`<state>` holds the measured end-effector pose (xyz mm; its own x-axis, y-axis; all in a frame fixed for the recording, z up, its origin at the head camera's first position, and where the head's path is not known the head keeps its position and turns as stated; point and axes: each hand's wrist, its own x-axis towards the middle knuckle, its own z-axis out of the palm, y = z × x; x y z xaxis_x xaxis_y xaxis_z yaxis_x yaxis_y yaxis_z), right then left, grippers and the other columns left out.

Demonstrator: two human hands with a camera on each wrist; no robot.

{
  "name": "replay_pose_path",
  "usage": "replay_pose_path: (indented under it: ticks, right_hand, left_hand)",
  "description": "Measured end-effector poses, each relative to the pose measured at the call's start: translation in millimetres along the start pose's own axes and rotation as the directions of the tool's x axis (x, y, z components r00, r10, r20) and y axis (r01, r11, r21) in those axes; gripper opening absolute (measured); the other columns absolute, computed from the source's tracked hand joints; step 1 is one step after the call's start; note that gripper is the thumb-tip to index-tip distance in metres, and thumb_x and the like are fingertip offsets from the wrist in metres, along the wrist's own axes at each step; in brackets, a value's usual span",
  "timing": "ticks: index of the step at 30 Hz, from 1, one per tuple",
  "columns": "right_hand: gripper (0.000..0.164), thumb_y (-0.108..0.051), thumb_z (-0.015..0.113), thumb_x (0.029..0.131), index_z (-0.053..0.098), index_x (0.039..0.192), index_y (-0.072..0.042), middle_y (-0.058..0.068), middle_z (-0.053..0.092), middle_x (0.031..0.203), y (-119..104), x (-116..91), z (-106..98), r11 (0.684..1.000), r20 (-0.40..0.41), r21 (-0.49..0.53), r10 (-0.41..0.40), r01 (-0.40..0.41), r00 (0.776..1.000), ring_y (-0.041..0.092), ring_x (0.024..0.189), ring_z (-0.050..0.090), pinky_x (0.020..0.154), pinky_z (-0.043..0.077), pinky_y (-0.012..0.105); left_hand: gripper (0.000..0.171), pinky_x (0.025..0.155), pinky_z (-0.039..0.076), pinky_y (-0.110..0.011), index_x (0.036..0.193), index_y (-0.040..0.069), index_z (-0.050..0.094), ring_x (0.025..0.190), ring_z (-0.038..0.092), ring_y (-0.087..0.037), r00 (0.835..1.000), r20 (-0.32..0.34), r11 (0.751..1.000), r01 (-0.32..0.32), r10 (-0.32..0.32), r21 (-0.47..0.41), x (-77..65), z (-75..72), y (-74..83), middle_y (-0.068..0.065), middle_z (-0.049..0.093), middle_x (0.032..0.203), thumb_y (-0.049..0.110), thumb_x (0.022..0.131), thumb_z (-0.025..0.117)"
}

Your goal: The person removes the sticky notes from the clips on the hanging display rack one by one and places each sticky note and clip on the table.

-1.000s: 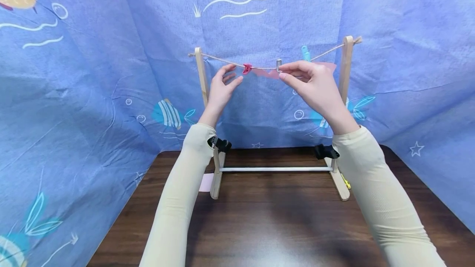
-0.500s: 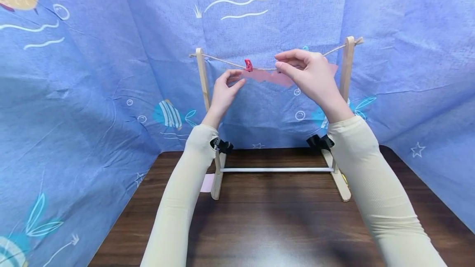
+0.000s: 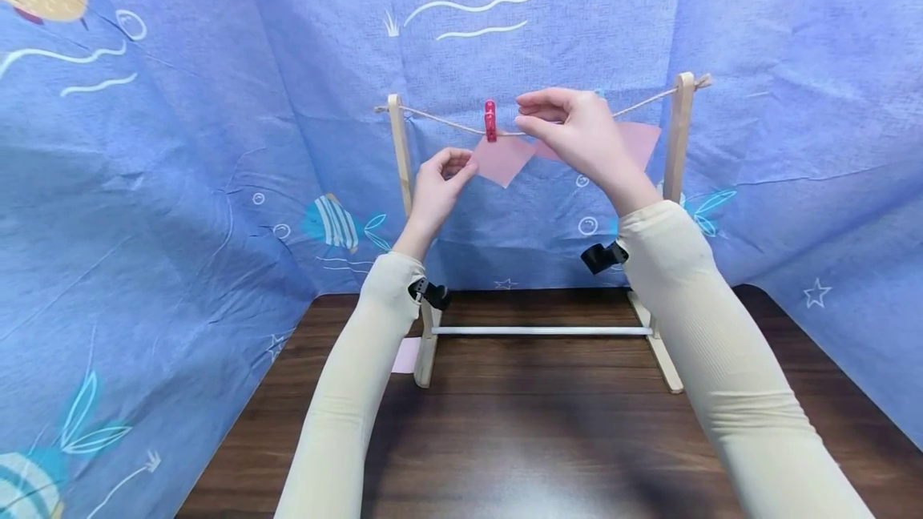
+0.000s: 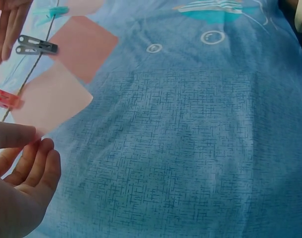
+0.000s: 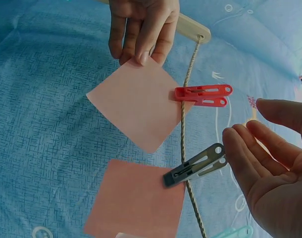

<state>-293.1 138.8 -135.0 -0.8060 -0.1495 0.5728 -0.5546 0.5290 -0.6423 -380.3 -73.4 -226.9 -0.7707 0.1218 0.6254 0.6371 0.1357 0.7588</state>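
So we're at the "is it actually clipped?" stage w/ the pale pink sheet (image 5: 138,109). It's hanging diamond-wise by one corner, right under the red clip (image 5: 190,92), which sits across the cord (image 5: 182,129) strung btwn the wooden posts (image 3: 683,126).

Our left hand (image 4: 22,186) is pinching a side corner of that sheet btwn thumb & fingers. Our right hand (image 5: 272,171) is holding nothing: fingers loosely bent, thumb well apart, tips right by the handles of the grey clip (image 5: 176,176). Can't tell if they touch it.

Imo: keep the left pinch light & the sheet slack, bc any pull goes straight to that one corner. Do a tiny tug b4 letting go. The bite looks kinda shallow to us, so if it slips, squeeze the red clip w/ the right thumb & finger, feed more corner in, then release slowly so the cord doesn't bounce.

Also mind the grey clip while the right hand's that close, it's got the darker pink sheet (image 5: 136,198). A knock could twist it. The teal clip (image 5: 237,232) is farther along, so less of a worry tbh.
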Motion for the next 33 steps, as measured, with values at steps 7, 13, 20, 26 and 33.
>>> replay_pose_path:
  ticks: [7, 13, 20, 26, 33]
  right_hand:
    - [0.050, -0.034, 0.068, 0.097, 0.060, 0.140, -0.009, 0.009, 0.066, 0.132, -6, 12, 6, 0.991, 0.046, -0.127, 0.038, -0.032, 0.998, 0.018, 0.122, 0.062, 0.103, 0.048, 0.038]
    - [0.047, -0.026, 0.066, 0.099, 0.060, 0.139, -0.004, 0.014, 0.064, 0.134, -6, 22, 17, 0.977, 0.033, -0.210, -0.023, 0.029, 0.999, 0.023, 0.123, 0.062, 0.103, 0.049, 0.037]
    - [0.048, -0.027, 0.061, 0.101, 0.056, 0.143, -0.004, 0.013, 0.059, 0.141, -8, 33, 26, 0.956, 0.076, -0.293, -0.002, 0.024, 0.997, 0.024, 0.129, 0.057, 0.107, 0.046, 0.037]
    - [0.047, -0.023, 0.055, 0.102, 0.054, 0.143, 0.000, 0.019, 0.056, 0.142, -8, 42, 30, 0.906, 0.079, -0.418, -0.042, 0.071, 0.996, 0.033, 0.135, 0.048, 0.113, 0.038, 0.044]
    - [0.042, -0.031, 0.054, 0.103, 0.062, 0.136, -0.005, 0.011, 0.067, 0.129, 0, 46, 35, 0.947, 0.131, -0.317, -0.006, 0.048, 0.991, 0.024, 0.122, 0.060, 0.106, 0.044, 0.038]
  left_hand:
    - [0.026, 0.083, 0.051, -0.025, 0.115, -0.005, 0.069, 0.095, 0.064, -0.021, 1.000, 0.004, 1.000, -0.024, 0.024, -0.016, -1.5, -1.7, -2.4, -0.019, 0.068, 0.108, 0.014, 0.096, 0.070]
    - [0.024, 0.079, 0.050, -0.023, 0.114, -0.006, 0.069, 0.088, 0.063, -0.014, 0.999, -0.004, 0.999, -0.040, 0.040, -0.031, -3.2, -4.0, -1.5, -0.017, 0.069, 0.104, 0.011, 0.096, 0.071]
    - [0.024, 0.079, 0.050, -0.023, 0.114, -0.006, 0.069, 0.087, 0.063, -0.013, 0.999, 0.009, 0.998, -0.047, 0.047, -0.029, -3.7, -4.4, -4.1, -0.017, 0.069, 0.102, 0.009, 0.096, 0.070]
    - [0.024, 0.080, 0.051, -0.023, 0.113, -0.006, 0.069, 0.086, 0.063, -0.013, 0.999, 0.017, 0.998, -0.050, 0.050, -0.040, -2.5, -4.7, -4.2, -0.017, 0.069, 0.102, 0.011, 0.096, 0.070]
    - [0.027, 0.081, 0.050, -0.025, 0.116, -0.005, 0.069, 0.090, 0.064, -0.019, 0.999, 0.038, 1.000, -0.020, 0.020, 0.001, -5.8, -5.8, -4.2, -0.021, 0.069, 0.106, 0.013, 0.096, 0.071]
